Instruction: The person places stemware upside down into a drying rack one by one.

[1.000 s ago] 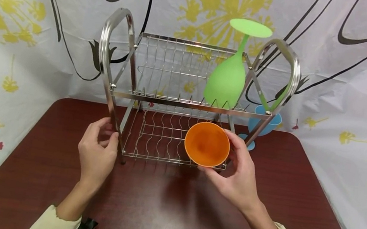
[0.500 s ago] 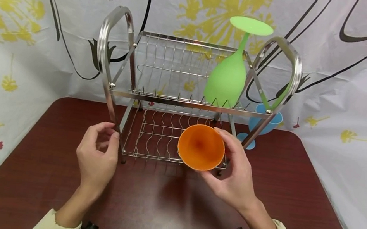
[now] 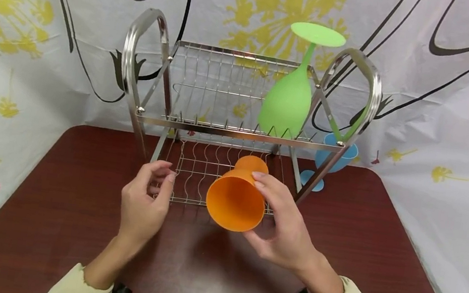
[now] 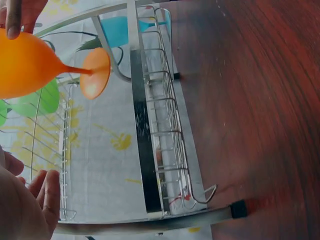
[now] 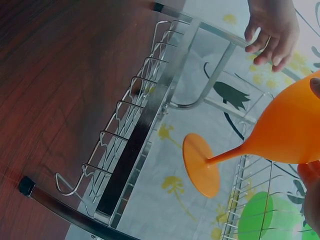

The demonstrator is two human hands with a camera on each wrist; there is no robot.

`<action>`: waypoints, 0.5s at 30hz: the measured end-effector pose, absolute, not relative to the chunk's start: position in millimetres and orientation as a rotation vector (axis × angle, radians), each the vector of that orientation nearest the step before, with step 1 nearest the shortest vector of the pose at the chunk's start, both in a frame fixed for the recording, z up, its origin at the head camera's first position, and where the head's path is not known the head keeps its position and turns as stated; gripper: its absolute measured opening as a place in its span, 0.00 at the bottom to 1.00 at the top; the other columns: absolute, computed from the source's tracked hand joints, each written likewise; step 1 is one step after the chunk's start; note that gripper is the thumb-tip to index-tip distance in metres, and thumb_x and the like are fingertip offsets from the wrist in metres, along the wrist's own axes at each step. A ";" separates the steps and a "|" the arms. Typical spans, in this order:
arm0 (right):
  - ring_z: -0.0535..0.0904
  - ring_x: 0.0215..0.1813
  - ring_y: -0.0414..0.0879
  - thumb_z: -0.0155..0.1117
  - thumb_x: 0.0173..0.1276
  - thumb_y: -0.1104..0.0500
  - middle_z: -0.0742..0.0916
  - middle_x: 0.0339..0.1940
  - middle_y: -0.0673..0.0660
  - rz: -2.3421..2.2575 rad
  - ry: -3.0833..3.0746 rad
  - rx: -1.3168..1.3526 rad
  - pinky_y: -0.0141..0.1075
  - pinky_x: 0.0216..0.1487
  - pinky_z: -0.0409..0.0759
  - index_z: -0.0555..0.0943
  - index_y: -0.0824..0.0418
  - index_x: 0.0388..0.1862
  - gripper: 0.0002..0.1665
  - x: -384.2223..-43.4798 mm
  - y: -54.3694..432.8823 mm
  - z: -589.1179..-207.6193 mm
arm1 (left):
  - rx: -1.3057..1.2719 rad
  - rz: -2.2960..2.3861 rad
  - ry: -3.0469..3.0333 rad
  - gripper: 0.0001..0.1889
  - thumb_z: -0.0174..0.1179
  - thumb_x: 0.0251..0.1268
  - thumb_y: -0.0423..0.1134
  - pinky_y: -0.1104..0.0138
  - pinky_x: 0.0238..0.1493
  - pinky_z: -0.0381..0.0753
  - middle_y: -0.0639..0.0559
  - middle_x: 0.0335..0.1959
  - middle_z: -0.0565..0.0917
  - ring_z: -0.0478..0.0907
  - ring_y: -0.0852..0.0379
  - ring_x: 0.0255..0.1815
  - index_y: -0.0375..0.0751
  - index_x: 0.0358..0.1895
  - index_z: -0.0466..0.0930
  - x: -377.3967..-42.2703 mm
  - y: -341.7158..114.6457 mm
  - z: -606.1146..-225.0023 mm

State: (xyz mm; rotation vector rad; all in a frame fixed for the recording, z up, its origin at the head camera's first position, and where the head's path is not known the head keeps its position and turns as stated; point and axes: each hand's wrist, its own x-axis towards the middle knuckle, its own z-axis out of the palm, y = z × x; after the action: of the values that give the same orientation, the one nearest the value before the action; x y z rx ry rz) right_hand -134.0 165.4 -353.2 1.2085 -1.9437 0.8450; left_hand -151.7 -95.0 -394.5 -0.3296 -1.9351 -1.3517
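Observation:
My right hand (image 3: 286, 226) grips an orange plastic goblet (image 3: 235, 205) by its bowl, thumb below and fingers above. The goblet lies tilted in the air in front of the rack, its mouth facing me and its round foot pointing back toward the rack. Both wrist views show its thin stem and foot; in the right wrist view the orange goblet (image 5: 285, 125) is cut off by the edge. My left hand (image 3: 145, 206) holds nothing, its fingers loosely bent by the lower left front of the rack. A two-tier metal dish rack (image 3: 218, 132) stands behind both hands.
On the rack's upper tier a green goblet (image 3: 287, 104) stands upside down at the right. Behind the rack's right leg, a blue goblet (image 3: 338, 157) stands upright on the dark red table (image 3: 364, 245). A patterned white cloth (image 3: 445, 121) hangs around the back and sides.
The orange goblet has come left and toward me in my right hand, and its foot now shows behind the bowl. My left hand has moved right, away from the rack's left leg.

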 end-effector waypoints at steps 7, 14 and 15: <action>0.67 0.68 0.60 0.66 0.63 0.54 0.73 0.63 0.71 0.780 -1.906 1.270 0.40 0.72 0.66 0.68 0.78 0.59 0.35 -136.0 164.2 -353.9 | -0.315 -1.558 -2.054 0.12 0.59 0.66 0.29 0.75 0.30 0.83 0.47 0.39 0.87 0.84 0.61 0.34 0.37 0.51 0.79 -150.8 -90.9 -394.4; 0.67 0.69 0.60 0.65 0.61 0.57 0.73 0.63 0.72 0.687 -1.879 1.343 0.40 0.72 0.66 0.69 0.77 0.59 0.34 -140.6 165.1 -352.2 | -0.276 -1.870 -2.113 0.12 0.58 0.69 0.34 0.64 0.36 0.87 0.45 0.41 0.87 0.85 0.60 0.36 0.40 0.54 0.77 -152.3 -88.0 -389.4; 0.67 0.68 0.60 0.65 0.61 0.58 0.73 0.63 0.72 0.668 -1.873 1.356 0.41 0.72 0.66 0.69 0.77 0.59 0.33 -141.3 165.2 -352.5 | -0.264 -1.913 -2.124 0.13 0.58 0.70 0.35 0.63 0.37 0.87 0.44 0.42 0.87 0.85 0.59 0.36 0.40 0.54 0.77 -152.7 -87.7 -388.7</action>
State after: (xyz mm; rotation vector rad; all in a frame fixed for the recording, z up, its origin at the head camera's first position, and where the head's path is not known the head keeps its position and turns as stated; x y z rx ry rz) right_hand -141.3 165.2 -352.5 1.3563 -1.8726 0.6681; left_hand -152.7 -87.7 -388.7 -0.2642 -2.1238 -1.9131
